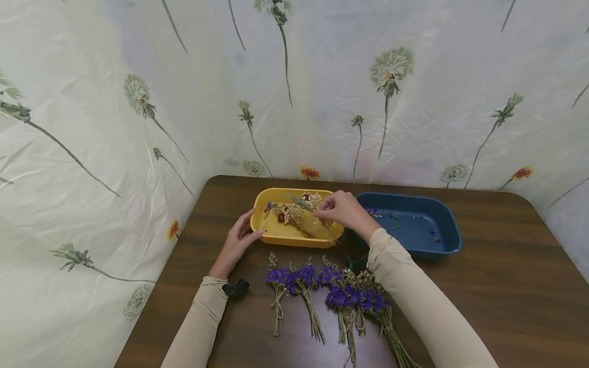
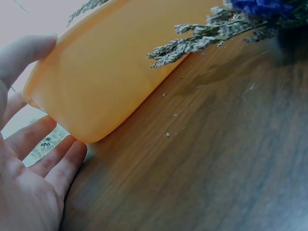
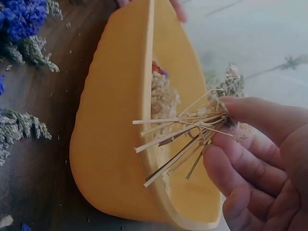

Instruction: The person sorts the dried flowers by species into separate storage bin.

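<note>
In the head view my right hand (image 1: 342,209) pinches the stems of a small dried-flower bunch (image 1: 311,200) over the right part of a yellow tray (image 1: 276,239). Its cut stems (image 3: 168,144) spread past the tray's front rim in the right wrist view. Another dried-flower bunch (image 1: 291,215), with cream and red blooms, lies inside the tray. My left hand (image 1: 235,240) holds the tray's left end. In the left wrist view the thumb (image 2: 41,48) lies at the rim and the other fingers sit around the end wall.
To the right stands a blue tray (image 1: 421,232) with a few loose flower bits. Several tied bunches of purple flowers (image 1: 306,278) lie on the brown wooden table (image 1: 506,286) in front of the yellow tray. A flower-printed sheet (image 1: 322,102) hangs behind the table.
</note>
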`<state>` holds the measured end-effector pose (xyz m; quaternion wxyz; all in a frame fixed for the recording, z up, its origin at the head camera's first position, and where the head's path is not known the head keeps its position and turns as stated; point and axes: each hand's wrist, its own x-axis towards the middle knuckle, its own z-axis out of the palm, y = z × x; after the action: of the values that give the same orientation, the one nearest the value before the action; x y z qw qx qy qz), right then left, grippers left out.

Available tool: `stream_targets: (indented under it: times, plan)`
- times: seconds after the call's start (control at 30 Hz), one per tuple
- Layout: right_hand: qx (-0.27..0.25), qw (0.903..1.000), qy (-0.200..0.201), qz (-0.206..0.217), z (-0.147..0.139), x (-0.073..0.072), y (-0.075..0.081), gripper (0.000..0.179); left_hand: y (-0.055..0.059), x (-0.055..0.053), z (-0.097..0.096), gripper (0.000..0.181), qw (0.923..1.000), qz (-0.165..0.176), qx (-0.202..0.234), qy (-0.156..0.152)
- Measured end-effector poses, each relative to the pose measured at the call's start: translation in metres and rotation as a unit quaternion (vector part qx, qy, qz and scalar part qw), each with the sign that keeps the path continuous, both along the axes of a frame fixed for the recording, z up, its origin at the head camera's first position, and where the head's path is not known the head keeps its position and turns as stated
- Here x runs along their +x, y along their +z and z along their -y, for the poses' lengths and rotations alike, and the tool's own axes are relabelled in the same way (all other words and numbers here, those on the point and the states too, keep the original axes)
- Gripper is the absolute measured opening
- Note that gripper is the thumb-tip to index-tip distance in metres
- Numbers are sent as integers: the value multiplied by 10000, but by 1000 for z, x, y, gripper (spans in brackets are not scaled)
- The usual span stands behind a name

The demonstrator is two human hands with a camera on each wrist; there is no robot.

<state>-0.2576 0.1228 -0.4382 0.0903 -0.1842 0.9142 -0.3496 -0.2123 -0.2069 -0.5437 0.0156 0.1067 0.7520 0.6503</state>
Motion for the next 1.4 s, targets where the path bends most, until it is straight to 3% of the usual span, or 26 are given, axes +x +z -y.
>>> stream_targets:
  times: [0.37, 0.73, 1.0, 1.4]
  plan:
    - [592, 9981, 186, 22, 14, -13, -3, 22, 0, 1, 0, 68, 10000, -6, 5, 4]
    - [763, 9962, 349, 250, 29, -20, -5, 18, -1, 0, 0, 69, 9998, 80, 170, -100]
    - [875, 9917, 937, 93, 38, -25, -9, 23, -1, 1, 0, 68, 10000, -41, 41, -32]
    - [1204, 9849, 1228, 218, 46, -21, -14, 15, 0, 2, 0, 67, 10000, 35, -6, -7]
